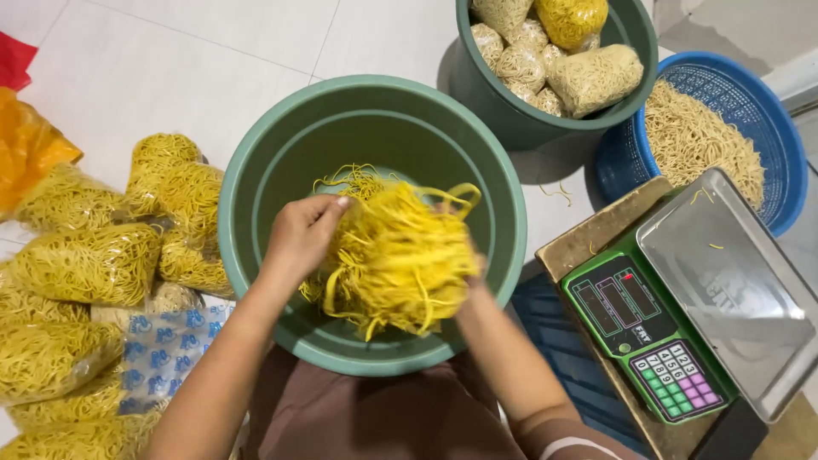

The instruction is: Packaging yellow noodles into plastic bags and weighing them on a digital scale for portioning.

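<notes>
Cupping noodle clump (396,260) | left hand (300,237) | right hand (474,274) | fingers (328,207) on top

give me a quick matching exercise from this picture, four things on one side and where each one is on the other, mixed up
Things:
1. clump of yellow noodles
2. bagged noodles
3. digital scale
4. blue basket

Places:
A. far right at the top, holding loose noodles
B. on the floor at the left edge
C. between the left hand and right hand, over the big green tub
D. lower right, with a metal tray on top

Pairs: 1-C, 2-B, 3-D, 4-A
</notes>
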